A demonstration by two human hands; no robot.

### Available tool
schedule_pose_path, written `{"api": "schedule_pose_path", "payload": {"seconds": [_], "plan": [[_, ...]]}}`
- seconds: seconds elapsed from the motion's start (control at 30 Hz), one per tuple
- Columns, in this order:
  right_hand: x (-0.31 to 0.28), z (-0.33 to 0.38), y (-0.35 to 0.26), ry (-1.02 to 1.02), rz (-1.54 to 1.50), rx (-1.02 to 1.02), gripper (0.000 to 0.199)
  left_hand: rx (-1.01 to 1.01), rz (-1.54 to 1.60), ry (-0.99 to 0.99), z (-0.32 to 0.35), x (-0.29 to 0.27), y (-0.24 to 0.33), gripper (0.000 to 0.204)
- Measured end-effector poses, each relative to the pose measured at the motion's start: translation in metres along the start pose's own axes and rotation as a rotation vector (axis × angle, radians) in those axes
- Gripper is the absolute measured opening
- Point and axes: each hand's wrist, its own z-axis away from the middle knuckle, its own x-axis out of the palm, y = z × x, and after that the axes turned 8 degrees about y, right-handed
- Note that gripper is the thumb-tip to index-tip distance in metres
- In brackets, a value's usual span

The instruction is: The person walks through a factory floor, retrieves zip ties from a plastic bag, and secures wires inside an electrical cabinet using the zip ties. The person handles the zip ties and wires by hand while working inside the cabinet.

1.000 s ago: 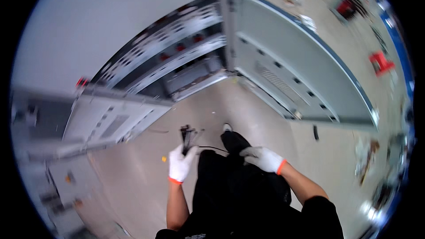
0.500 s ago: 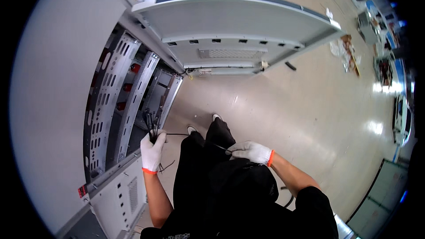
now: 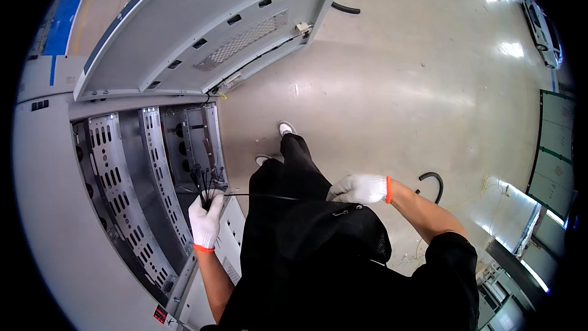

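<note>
My left hand (image 3: 205, 224), in a white knit glove with an orange cuff, is closed round a bunch of thin black cable ties (image 3: 204, 179). Their ends fan out above the fingers. One long black cable tie (image 3: 269, 196) stretches from this bunch across my dark trousers to my right hand (image 3: 360, 189). That hand wears a matching glove, and its fingertips are pinched at the strip's end. Close beyond my left hand stands an open grey cabinet (image 3: 43, 184) with slotted metal rails (image 3: 110, 171) inside.
The cabinet's large door (image 3: 177, 24) hangs open ahead on the left. Black curved hose pieces (image 3: 346, 8) lie on the smooth floor (image 3: 380, 86), one of them beside my right forearm. Green-edged panels (image 3: 556, 141) stand at the far right.
My view has swung to the right, so the cabinet and door appear turned and shifted left. The black strip now runs straighter between my hands, which stay closed.
</note>
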Motion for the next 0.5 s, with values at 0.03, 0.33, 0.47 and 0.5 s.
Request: {"api": "schedule_pose_path", "payload": {"seconds": [0.03, 0.33, 0.47, 0.5], "plan": [[-0.002, -0.003, 0.0, -0.012, -0.005, -0.025, 0.035, -0.043, 0.038, -0.019, -0.004, 0.001, 0.002, 0.012], [-0.031, -0.014, -0.026, 0.32, -0.204, 0.062, 0.029, 0.216, -0.152, -0.217, -0.036, 0.049, 0.037, 0.034], [-0.035, -0.112, -0.058, 0.464, 0.039, 0.088, 0.035, 0.185, -0.264, -0.114, -0.08, 0.082, -0.04, 0.026], [-0.037, -0.148, -0.057, 0.402, 0.043, 0.051, 0.036, 0.19, -0.277, -0.1, -0.098, 0.085, -0.06, 0.027]]}}
